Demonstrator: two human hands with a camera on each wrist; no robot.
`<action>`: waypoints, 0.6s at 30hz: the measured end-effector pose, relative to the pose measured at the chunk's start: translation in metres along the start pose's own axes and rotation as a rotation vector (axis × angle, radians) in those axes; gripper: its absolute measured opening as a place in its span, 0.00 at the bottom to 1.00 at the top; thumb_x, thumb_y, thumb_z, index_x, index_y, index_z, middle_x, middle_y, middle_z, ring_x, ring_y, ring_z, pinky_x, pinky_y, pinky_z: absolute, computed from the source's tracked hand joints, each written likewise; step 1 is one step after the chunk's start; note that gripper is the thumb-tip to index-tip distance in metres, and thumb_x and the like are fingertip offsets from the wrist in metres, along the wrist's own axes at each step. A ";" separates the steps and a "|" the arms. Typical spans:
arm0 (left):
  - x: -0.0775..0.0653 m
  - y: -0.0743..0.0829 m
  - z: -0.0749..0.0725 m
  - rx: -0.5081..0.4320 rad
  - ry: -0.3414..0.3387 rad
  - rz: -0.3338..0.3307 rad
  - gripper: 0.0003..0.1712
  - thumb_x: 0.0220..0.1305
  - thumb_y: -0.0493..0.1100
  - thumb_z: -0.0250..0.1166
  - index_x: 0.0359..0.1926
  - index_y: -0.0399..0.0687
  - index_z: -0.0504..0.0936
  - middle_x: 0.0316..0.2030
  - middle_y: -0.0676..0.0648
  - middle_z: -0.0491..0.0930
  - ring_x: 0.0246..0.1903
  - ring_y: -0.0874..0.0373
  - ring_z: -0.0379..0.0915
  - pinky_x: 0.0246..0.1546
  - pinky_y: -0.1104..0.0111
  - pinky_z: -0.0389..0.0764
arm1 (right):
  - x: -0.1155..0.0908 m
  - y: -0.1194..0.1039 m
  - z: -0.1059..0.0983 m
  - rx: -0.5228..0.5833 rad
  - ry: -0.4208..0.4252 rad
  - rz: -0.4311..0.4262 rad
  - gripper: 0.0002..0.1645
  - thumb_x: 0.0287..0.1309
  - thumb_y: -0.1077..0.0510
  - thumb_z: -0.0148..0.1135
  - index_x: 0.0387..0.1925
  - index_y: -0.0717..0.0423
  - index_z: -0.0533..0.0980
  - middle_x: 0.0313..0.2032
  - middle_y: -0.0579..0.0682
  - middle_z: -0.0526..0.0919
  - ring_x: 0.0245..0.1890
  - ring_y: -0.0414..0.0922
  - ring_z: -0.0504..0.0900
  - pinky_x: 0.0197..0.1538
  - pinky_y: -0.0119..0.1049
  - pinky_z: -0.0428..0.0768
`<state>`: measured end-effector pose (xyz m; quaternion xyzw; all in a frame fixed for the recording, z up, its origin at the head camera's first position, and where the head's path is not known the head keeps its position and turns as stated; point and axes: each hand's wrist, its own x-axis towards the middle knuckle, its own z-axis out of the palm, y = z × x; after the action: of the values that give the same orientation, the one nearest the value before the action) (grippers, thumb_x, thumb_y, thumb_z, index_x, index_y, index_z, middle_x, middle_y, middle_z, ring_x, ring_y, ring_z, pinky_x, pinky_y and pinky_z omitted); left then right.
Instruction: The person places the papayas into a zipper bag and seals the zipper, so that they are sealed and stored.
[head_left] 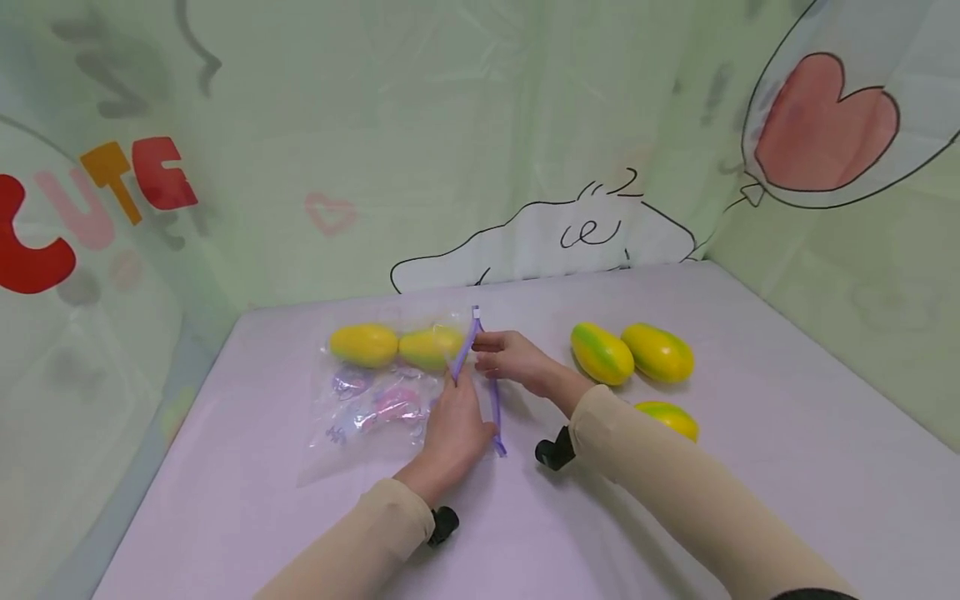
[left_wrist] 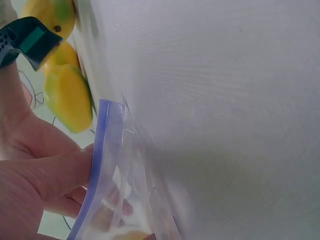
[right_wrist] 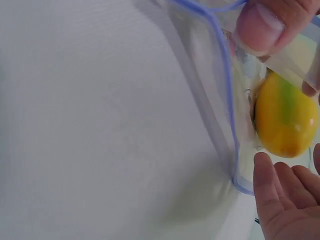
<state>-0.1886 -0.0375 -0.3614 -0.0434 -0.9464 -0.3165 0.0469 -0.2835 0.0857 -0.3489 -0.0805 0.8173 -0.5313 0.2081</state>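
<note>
A clear plastic zip bag [head_left: 315, 454] with a purple zip strip [head_left: 497, 408] and a printed pattern lies on the table, its mouth facing right. Inside, along the far side, two yellow-green fruits [head_left: 363, 345], papaya- or mango-like, lie end to end. At the mouth my left hand [head_left: 459, 421] grips the bag's edge, and its thumb [right_wrist: 260, 30] shows beside the parted film in the right wrist view. My right hand [head_left: 519, 358] is held at the far part of the mouth, fingers extended beside the zip strip, with nothing in them. One bagged fruit [right_wrist: 286, 117] appears near its fingertips.
Right of the bag lie two more fruits side by side [head_left: 602, 354], [head_left: 657, 352]. A third fruit [head_left: 669, 419] is partly hidden behind my right sleeve [head_left: 645, 467]. Printed curtains [head_left: 450, 125] rise behind and beside the lilac tabletop [head_left: 562, 533].
</note>
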 end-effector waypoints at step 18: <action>-0.005 0.008 0.001 -0.079 0.000 0.017 0.56 0.50 0.31 0.77 0.75 0.25 0.56 0.72 0.23 0.62 0.61 0.29 0.74 0.64 0.47 0.77 | -0.087 -0.004 -0.126 -0.441 0.201 -0.116 0.26 0.77 0.53 0.52 0.69 0.60 0.71 0.66 0.63 0.76 0.62 0.60 0.78 0.67 0.57 0.76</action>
<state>-0.1825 -0.0311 -0.3577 -0.0532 -0.9327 -0.3534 0.0479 -0.2593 0.2201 -0.2789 -0.1172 0.9241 -0.3564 0.0722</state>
